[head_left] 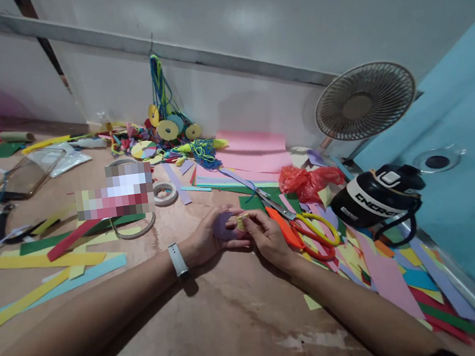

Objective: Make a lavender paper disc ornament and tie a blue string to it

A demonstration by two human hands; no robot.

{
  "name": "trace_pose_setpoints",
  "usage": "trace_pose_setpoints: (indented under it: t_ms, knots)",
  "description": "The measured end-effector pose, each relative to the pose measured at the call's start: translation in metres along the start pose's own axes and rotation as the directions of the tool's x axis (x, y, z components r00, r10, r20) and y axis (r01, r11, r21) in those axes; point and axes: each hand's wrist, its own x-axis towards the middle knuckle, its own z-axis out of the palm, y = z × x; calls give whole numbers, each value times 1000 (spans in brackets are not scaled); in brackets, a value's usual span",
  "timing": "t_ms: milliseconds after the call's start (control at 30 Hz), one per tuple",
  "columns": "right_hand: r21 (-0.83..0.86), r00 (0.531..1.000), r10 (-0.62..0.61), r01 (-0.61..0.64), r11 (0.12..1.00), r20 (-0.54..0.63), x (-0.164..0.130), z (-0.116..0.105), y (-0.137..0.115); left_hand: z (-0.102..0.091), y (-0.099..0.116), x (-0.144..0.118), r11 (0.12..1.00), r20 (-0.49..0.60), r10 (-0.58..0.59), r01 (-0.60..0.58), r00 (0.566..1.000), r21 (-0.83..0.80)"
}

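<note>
Left hand: we see the left hand (205, 241) resting low over the brown floor (221, 330), with the fingers curled around a purple paper piece (223, 229). It is closed on it; a white wristband (179, 260) sits on the wrist.
Right hand: the right hand (267, 238) meets the left one in the middle. Its thumb and fingertips pinch a small yellow piece (241, 221), which touches the edge of the purple paper piece.
Held things: we cannot tell if the small yellow piece is folded paper or something else, it is too small. Both pieces are between the two hands, just above the floor.
Scissors: the scissors (302, 230) with orange and yellow handles lie just beside the right hand, on coloured paper, with the blades pointing away from us.
Paper strips: long yellow and blue strips (45, 271) lie on the floor to the left of the arms; a heap of mixed coloured scraps (388, 275) lies to the right.
Red bag: a crumpled red plastic bag (307, 181) is behind the scissors.
Black bottle: a black bottle (373, 196) lies on its side near the blue wall.
Fan: a small fan (364, 102) stands behind the bottle.
Tape: a roll of tape (165, 192) lies further away, well apart from the hands.
Phone: a phone (25, 176) lies far left.
</note>
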Motion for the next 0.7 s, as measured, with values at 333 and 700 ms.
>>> trace_pose_setpoints:
  t_ms: [333,700]
  knots:
    - [-111,1000,-14,15,994,11,2,-6,-6,10,8,-3,998,-20,-45,46,999,33]
    - [157,993,114,-115,981,11,1,-2,-6,11,11,-6,996,-13,-60,60,998,71]
